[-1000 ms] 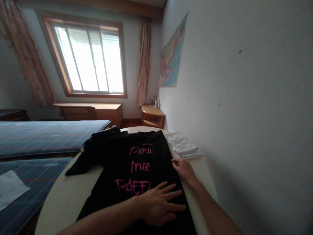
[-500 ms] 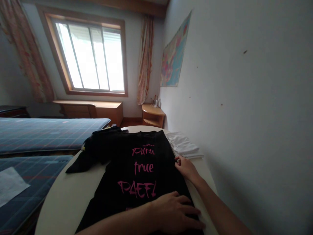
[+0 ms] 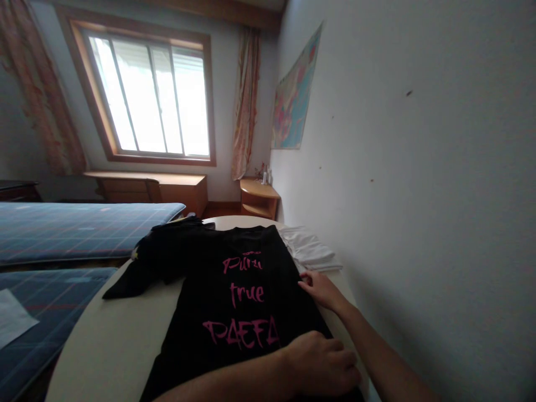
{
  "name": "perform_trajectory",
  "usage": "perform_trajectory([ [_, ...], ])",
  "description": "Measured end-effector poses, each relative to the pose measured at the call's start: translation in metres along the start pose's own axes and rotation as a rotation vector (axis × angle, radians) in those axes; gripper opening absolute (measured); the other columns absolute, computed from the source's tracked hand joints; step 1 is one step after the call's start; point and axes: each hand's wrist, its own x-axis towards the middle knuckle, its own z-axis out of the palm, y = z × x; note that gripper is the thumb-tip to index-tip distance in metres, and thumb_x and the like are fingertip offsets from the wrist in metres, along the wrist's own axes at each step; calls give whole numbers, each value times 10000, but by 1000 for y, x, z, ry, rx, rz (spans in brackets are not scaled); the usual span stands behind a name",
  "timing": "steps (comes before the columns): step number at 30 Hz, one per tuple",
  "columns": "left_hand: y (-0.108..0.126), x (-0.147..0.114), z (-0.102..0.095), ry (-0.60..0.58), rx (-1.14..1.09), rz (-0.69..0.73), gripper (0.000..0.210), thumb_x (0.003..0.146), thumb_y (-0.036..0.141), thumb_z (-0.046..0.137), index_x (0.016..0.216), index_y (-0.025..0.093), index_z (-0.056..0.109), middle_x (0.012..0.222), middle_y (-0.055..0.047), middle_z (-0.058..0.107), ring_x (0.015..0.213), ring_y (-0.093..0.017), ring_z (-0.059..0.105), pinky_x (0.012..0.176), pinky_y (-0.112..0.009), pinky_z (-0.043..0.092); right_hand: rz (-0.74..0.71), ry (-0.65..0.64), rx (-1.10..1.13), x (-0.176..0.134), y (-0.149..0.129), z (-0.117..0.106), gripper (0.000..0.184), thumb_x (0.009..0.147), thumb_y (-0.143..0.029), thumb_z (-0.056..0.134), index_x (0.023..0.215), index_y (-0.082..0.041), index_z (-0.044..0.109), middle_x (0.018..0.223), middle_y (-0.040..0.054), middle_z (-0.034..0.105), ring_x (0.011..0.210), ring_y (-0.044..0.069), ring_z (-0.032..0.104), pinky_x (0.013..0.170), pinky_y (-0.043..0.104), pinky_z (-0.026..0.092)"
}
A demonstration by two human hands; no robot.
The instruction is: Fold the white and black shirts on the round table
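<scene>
At the far left, a white paper (image 3: 14, 318) is laid on the nearer of two blue checked mattresses (image 3: 84, 231). Beside them, a pale round surface (image 3: 96, 335) is partly covered by a black shirt (image 3: 205, 298), spread out with pink lettering facing up and one sleeve stretched leftward. Beyond, a map (image 3: 295, 100) is fixed to the wall (image 3: 397, 234). White cloth (image 3: 312, 250) is placed just beside the shirt's far right edge. That edge is met by the right hand (image 3: 321, 287), thumb and forefinger near each other; whether fabric is pinched in its grip cannot be told. Nearer, the shirt's lower right is covered by the left hand (image 3: 323, 363), fingers curled; what its grip holds cannot be told.
</scene>
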Motion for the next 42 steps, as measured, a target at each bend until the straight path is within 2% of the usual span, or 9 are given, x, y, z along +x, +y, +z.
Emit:
perform_trajectory([
  [4,5,7,-1,-57,-84,-47,118,967,228,520,925,193,624,888,2,656,728,-134,634,435,-271,401,-36,-30,-21,-3,5,-5,324,820,-368,593,1030,-140,690,728,38,697,685,193,641,646,272,422],
  [7,-15,-14,-17,-114,-248,-26,242,964,340,525,1183,257,584,1158,31,659,854,-126,662,552,-252,486,-19,-37,-64,-5,1,-7,299,836,-350,589,1040,-153,682,746,38,702,705,194,646,653,270,420],
  [9,-34,-38,-32,-144,-250,-54,234,988,335,465,1141,231,608,1166,10,665,925,-142,664,719,-261,520,17,-18,-137,-5,-7,-6,265,838,-318,588,1037,-170,680,788,44,711,746,198,654,682,271,427],
  [13,-69,-89,-57,-153,-218,-422,234,982,333,489,1143,237,629,1191,-30,661,1020,-179,646,924,-318,489,-10,97,-244,1,-26,5,292,847,-221,548,1111,-187,668,1063,87,702,955,211,648,843,283,447],
  [21,-100,-157,-54,-12,-127,-996,335,968,358,478,1252,232,604,1351,-81,581,1253,-259,522,1063,-426,416,-195,15,-218,48,-73,34,467,983,-274,353,1374,-109,549,1419,161,530,1335,228,457,1130,341,306],
  [26,-118,-193,-50,96,-118,-1218,337,951,346,477,1236,220,605,1318,-82,597,1218,-239,553,1057,-386,427,-14,-185,-218,73,-98,56,571,1002,-529,263,1528,-312,313,1610,95,247,1465,391,189,1135,621,162],
  [31,-145,-227,-57,347,73,-1430,355,882,313,536,1198,169,609,1331,-127,544,1258,-273,510,1095,-417,394,131,-243,-232,93,-102,73,661,969,-625,216,1551,-310,238,1651,32,49,1474,426,-42,1131,662,17],
  [38,-164,-262,-89,606,372,-1824,497,853,353,598,1330,220,557,1491,-157,333,1376,-370,357,1090,-533,345,147,-97,-254,97,-98,82,673,956,-641,235,1529,-299,316,1638,20,152,1481,408,25,1138,651,3],
  [42,-165,-274,-95,534,222,-1941,427,884,366,554,1286,236,613,1380,-158,485,1268,-387,485,1011,-545,423,92,6,-235,88,-97,83,658,963,-640,231,1463,-276,457,1609,49,259,1475,390,121,1151,619,43],
])
